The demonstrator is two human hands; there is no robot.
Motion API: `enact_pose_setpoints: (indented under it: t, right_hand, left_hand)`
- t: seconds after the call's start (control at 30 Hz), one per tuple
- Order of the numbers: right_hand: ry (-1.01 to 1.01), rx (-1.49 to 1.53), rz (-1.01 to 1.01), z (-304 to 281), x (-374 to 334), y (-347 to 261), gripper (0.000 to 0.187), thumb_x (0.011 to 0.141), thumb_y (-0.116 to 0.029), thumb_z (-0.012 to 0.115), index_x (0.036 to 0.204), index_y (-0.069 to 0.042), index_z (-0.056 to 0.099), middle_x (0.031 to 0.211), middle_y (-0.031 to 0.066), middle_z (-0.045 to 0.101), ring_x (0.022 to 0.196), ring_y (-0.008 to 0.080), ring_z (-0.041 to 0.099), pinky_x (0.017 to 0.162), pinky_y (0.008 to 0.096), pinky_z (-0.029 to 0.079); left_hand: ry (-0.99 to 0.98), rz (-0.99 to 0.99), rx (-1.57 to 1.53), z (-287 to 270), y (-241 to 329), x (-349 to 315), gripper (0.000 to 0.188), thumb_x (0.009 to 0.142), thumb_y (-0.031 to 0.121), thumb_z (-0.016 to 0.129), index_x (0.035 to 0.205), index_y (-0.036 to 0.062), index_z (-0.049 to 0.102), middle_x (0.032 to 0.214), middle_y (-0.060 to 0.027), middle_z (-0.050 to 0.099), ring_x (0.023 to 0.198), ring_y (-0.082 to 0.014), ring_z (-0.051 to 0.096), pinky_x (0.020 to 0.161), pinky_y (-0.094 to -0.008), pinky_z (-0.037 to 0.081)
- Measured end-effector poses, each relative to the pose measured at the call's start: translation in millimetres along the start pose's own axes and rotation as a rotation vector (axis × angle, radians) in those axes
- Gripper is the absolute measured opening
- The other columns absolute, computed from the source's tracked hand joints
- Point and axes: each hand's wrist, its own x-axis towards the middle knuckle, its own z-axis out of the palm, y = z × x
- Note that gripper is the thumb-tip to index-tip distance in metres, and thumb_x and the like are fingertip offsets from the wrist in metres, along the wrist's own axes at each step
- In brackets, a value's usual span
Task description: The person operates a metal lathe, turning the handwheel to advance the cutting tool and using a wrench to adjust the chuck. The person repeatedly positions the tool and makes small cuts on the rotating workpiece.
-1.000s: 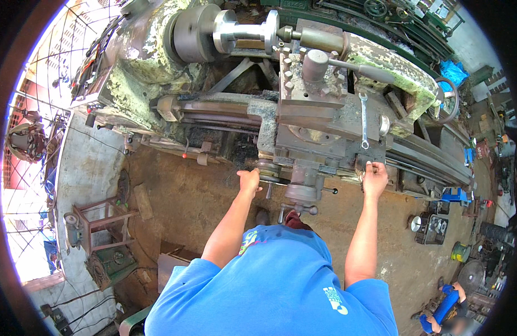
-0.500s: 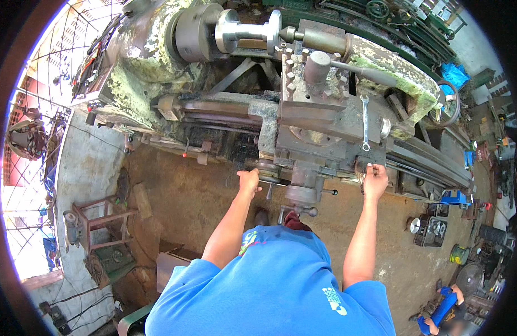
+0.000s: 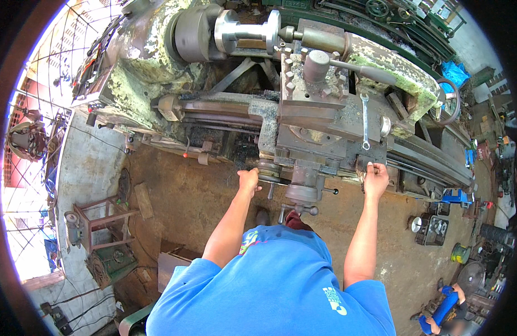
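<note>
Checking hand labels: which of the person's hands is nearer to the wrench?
Right. The right hand is just below the lower end of the wrench in view; the left hand is farther off, lower and well to the left.

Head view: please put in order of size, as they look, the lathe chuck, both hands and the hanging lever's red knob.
1. Lathe chuck
2. Left hand and right hand: they look alike, so not ranked apart
3. Hanging lever's red knob

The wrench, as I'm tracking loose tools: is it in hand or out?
Out of hand: the wrench lies on the lathe, with a visible gap to the right hand.
</note>
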Motion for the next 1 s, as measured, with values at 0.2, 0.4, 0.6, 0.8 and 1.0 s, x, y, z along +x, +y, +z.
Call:
enact_pose_setpoints:
  t: [0.2, 0.4, 0.6, 0.8, 1.0]
  right_hand:
    - [0.013, 0.027, -0.017, 0.6, -0.6, 0.3, 0.02, 0.083, -0.022, 0.07, 0.083, -0.003, 0.066, 0.065, 0.0089, 0.066, 0.058, 0.0198, 0.063, 0.061, 0.0342, 0.049]
    - [0.015, 0.038, -0.012, -1.4, -3.3, -5.4, 0.018, 0.084, -0.02, 0.07, 0.083, -0.003, 0.066, 0.064, 0.0083, 0.066, 0.057, 0.0174, 0.062, 0.059, 0.0328, 0.048]
    - [0.002, 0.028, -0.014, -2.4, -3.2, -6.6, 0.019, 0.084, -0.021, 0.071, 0.084, -0.003, 0.066, 0.063, 0.008, 0.065, 0.057, 0.017, 0.061, 0.059, 0.0325, 0.047]
    - [0.001, 0.028, -0.019, -2.0, -2.3, -3.9, 0.021, 0.084, -0.022, 0.071, 0.085, -0.002, 0.066, 0.064, 0.0088, 0.066, 0.058, 0.0176, 0.063, 0.059, 0.0327, 0.048]
    - [-0.006, 0.012, -0.011, -1.7, -1.5, -3.3, 0.021, 0.084, -0.023, 0.071, 0.086, -0.002, 0.066, 0.065, 0.0093, 0.067, 0.059, 0.0191, 0.065, 0.06, 0.0334, 0.049]
  left_hand:
    - [0.0, 0.005, 0.006, -1.7, 2.1, -2.9, 0.072, 0.087, 0.026, 0.058, 0.134, -0.0082, 0.016, 0.083, -0.0088, 0.051, 0.056, -0.0156, 0.051, 0.049, -0.0349, 0.054]
    - [-0.007, -0.004, -0.022, -2.9, 4.2, -5.9, 0.07, 0.086, 0.026, 0.058, 0.133, -0.0077, 0.019, 0.077, -0.0074, 0.051, 0.05, -0.0151, 0.048, 0.049, -0.035, 0.054]
    - [0.034, 0.017, -0.086, -0.7, 4.1, -6.2, 0.038, 0.085, 0.024, 0.06, 0.106, 0.0008, 0.038, 0.069, -0.0055, 0.044, 0.047, -0.0141, 0.042, 0.046, -0.037, 0.052]
    - [0.001, -0.004, -0.03, -4.0, 1.3, 0.4, 0.049, 0.085, 0.027, 0.06, 0.115, -0.0005, 0.031, 0.073, -0.0067, 0.047, 0.051, -0.0152, 0.048, 0.045, -0.0349, 0.053]
    - [0.067, 0.011, -0.056, -1.7, -0.7, 4.3, 0.024, 0.083, 0.022, 0.059, 0.079, 0.0006, 0.048, 0.06, -0.0045, 0.043, 0.044, -0.0153, 0.042, 0.043, -0.0361, 0.051]
